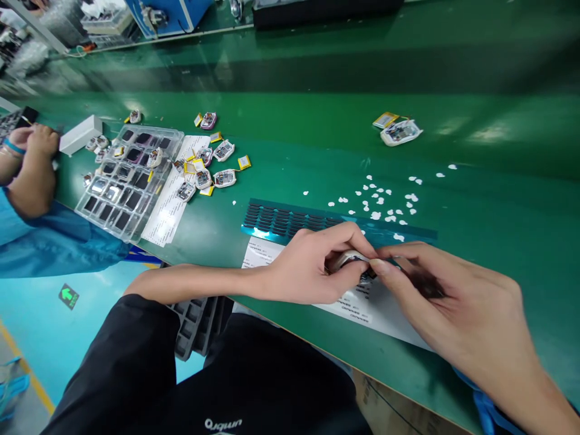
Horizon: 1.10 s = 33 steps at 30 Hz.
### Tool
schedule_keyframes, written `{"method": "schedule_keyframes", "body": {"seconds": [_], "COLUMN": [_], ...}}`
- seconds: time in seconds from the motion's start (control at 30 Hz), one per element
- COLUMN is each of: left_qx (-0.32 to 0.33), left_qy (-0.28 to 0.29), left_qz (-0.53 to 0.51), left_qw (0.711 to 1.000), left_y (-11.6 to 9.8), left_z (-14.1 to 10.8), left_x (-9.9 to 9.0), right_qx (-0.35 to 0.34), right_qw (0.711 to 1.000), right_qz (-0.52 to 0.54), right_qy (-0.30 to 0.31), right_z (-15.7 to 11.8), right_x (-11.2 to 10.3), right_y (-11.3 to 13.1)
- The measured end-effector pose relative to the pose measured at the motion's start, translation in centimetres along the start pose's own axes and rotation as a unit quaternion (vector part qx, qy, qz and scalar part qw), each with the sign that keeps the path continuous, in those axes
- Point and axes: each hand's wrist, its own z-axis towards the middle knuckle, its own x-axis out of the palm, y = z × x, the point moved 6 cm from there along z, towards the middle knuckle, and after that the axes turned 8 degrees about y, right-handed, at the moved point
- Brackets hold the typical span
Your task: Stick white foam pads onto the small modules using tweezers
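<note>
My left hand [312,269] is closed around a small white device housing [350,258] with dark parts inside, mostly hidden by the fingers. The thumb and index finger of my right hand [466,296] are pinched together at the housing's right end; whatever they grip there is too small to make out. Under both hands lies a white sheet with rows of printed labels [353,309]. Just beyond it is a teal film strip with rows of black adhesive pieces [283,219], partly covered by my left hand. Small white paper bits [376,215] are scattered behind my hands.
One opened device with a yellow battery [401,132] sits at the back right. Several more opened devices [225,177] cluster left of centre, beside a clear compartment tray [131,181]. At far left are a co-worker's hands [40,148] near a white box [81,136].
</note>
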Motion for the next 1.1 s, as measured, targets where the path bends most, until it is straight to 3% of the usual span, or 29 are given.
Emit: {"method": "schedule_keyframes", "body": {"seconds": [0.43, 0.63, 0.77, 0.83, 1.0, 1.1], "left_qx": [-0.014, -0.021, -0.033, -0.04, -0.034, -0.032], "left_qy": [0.008, 0.001, 0.002, 0.004, 0.006, 0.007], "left_qz": [-0.036, -0.03, 0.0, 0.01, 0.042, 0.051], "left_qw": [0.999, 0.999, 0.999, 0.999, 0.999, 0.998], "left_y": [0.5, 1.1, 1.6, 1.8, 1.6, 1.6], "left_z": [-0.3, 0.0, 0.2, 0.3, 0.2, 0.1], "left_x": [0.4, 0.4, 0.5, 0.5, 0.7, 0.8], "right_qx": [0.063, 0.16, 0.199, 0.212, 0.145, 0.112], "right_qw": [0.996, 0.973, 0.967, 0.967, 0.942, 0.917], "right_qz": [0.063, 0.162, 0.154, 0.14, 0.162, 0.193], "right_qy": [-0.025, -0.032, -0.035, 0.013, 0.257, 0.33], "right_z": [-0.3, 0.5, 0.8, 0.9, 1.3, 1.1], "right_x": [0.0, -1.8, -3.0, -2.9, -0.9, -0.1], "right_y": [-0.9, -3.0, -4.3, -4.8, -4.8, -4.4]}}
